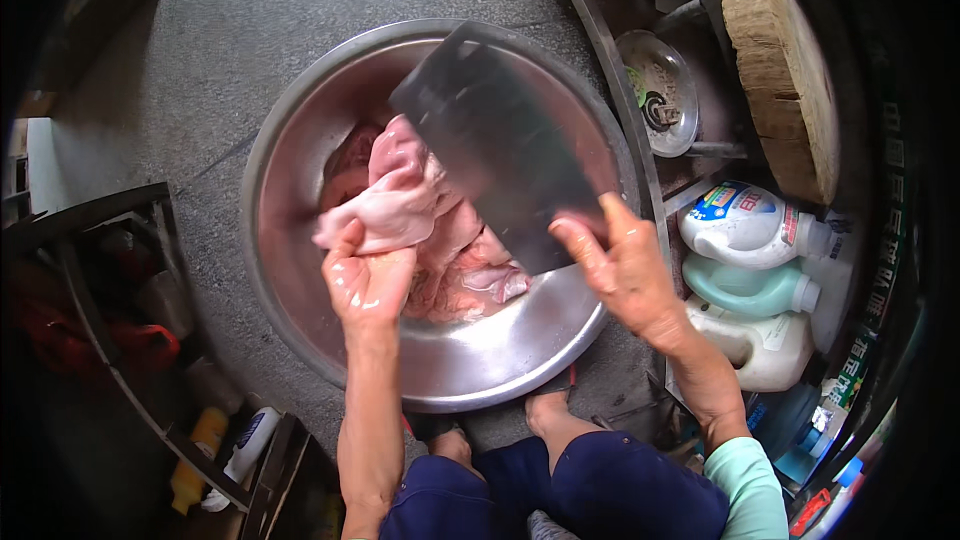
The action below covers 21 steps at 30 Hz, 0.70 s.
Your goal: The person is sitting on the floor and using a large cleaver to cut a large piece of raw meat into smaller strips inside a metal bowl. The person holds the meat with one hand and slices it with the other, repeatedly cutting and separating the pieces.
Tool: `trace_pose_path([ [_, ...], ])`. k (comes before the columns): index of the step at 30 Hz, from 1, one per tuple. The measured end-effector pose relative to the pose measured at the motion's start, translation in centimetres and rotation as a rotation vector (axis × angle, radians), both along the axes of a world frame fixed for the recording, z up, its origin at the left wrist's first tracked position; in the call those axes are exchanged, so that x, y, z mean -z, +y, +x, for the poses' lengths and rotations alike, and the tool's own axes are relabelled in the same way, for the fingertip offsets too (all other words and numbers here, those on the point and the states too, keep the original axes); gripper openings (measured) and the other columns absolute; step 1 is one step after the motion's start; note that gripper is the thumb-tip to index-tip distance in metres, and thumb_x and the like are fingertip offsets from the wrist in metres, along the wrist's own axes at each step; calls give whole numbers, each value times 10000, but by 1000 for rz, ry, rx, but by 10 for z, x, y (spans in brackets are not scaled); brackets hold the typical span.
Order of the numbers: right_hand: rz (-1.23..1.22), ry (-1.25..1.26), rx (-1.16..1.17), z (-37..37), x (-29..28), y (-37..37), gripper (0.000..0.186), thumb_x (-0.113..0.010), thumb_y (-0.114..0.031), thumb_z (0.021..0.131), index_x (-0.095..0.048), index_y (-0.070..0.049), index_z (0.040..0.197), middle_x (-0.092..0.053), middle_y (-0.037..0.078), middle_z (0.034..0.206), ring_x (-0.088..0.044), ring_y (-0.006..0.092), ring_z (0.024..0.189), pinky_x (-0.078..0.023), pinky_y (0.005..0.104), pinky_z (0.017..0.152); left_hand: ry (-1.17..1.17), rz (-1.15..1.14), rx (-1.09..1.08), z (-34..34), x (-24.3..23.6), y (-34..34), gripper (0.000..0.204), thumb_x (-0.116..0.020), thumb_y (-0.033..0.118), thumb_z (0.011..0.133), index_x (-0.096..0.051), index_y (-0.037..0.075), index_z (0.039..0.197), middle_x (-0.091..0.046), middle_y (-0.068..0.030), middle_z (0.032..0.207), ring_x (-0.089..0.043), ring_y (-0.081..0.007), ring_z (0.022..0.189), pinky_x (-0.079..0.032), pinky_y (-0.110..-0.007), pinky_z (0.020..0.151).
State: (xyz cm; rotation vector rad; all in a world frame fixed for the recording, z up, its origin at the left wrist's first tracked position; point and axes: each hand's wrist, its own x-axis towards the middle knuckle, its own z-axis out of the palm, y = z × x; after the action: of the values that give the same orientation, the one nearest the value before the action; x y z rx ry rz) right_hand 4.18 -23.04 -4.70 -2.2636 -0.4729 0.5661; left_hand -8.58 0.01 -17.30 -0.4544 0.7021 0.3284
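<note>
A wide steel basin [470, 365] stands on the floor in front of me, with wet pink raw meat [450, 270] heaped in it. My left hand [367, 280] is closed on a pale, slippery piece of the meat [385, 215], its thumb on top, and lifts it at the left of the heap. With my right hand [627, 270] I grip a broad dark cleaver [490, 140] by its near end; the handle is hidden in my hand. The blade, slightly blurred, slants over the basin toward the far left and covers part of the meat.
Along the right, a metal rack [625, 110] holds a clear bowl [658, 90], a thick wooden chopping block [785, 80] on edge, and several detergent bottles [745, 225]. A dark shelf [110, 360] with a yellow bottle [200, 460] stands at left. My feet are at the basin's near side.
</note>
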Motion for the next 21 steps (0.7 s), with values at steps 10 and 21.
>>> trace_pose_path([
  [10,-411,-268,-275,24,59,8,350,-684,-307,950,-536,11,944,-652,244,655,-678,451,653,-538,531,582,109,53,35,-21,38,5,459,-527,130,955,-528,-12,1392,-536,-178,1459,-413,-356,1422,-244,-557,1221],
  [21,-435,-243,-210,31,58,4,355,-689,-309,948,-540,12,919,-662,250,677,-681,447,681,-536,519,603,1011,2051,443,-8,-28,-40,391,-705,88,876,-590,-1,1239,-599,-130,1227,-572,-253,1173,-506,-349,947],
])
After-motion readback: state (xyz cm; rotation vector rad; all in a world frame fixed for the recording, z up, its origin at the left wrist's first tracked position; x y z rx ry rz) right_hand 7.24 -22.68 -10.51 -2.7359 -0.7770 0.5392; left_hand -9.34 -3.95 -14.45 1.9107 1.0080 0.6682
